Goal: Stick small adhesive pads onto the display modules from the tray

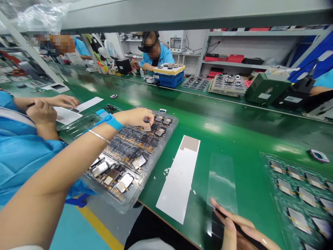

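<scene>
My left hand (139, 117) reaches out over a clear plastic tray (166, 137) of small flat parts and is closed in a pinch on one small part (147, 127) near the tray's far end. A blue strap (114, 122) circles that wrist. My right hand (241, 231) sits at the bottom edge, fingers wrapped round a thin dark flat piece (221, 225) resting on the green table. A white paper strip (179, 177) and a clear film sheet (222, 182) lie between the two hands.
A second tray (299, 201) of parts lies at the right on the green bench (229, 128). A co-worker's hands (49, 107) work over white sheets at the left. Another person sits across, behind a blue and yellow box (169, 76). Shelves and a green device (265, 90) stand behind.
</scene>
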A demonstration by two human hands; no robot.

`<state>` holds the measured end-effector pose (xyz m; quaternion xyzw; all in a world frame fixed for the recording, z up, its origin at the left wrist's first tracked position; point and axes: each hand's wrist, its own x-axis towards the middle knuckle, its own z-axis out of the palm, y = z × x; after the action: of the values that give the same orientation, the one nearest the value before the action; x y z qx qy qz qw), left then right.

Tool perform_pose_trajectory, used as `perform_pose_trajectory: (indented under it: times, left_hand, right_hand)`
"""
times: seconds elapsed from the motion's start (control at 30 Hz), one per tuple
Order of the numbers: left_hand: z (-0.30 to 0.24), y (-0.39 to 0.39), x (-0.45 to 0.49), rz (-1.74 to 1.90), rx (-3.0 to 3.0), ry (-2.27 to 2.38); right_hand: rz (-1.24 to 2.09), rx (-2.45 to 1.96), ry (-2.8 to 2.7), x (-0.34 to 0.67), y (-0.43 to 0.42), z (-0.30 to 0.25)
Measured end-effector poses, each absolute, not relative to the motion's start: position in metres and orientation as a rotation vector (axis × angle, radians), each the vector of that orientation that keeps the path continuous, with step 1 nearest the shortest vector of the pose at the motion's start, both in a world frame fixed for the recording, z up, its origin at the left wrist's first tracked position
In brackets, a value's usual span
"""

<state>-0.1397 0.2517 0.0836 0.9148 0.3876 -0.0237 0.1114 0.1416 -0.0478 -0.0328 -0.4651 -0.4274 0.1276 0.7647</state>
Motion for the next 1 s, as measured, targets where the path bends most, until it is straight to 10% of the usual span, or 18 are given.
perform_pose_trajectory:
  times: [0.53, 1.0]
  left_hand:
    - [0.063, 0.011, -0.027, 0.531, 2.66, 0.413]
    - [-0.014, 0.015, 0.036, 0.543, 2.642, 0.375]
  right_hand:
    - [0.456, -1.368, -0.781, 0.192, -0.063, -0.023]
    - [0.643, -1.555, -0.96, 0.206, -0.072, -0.05]
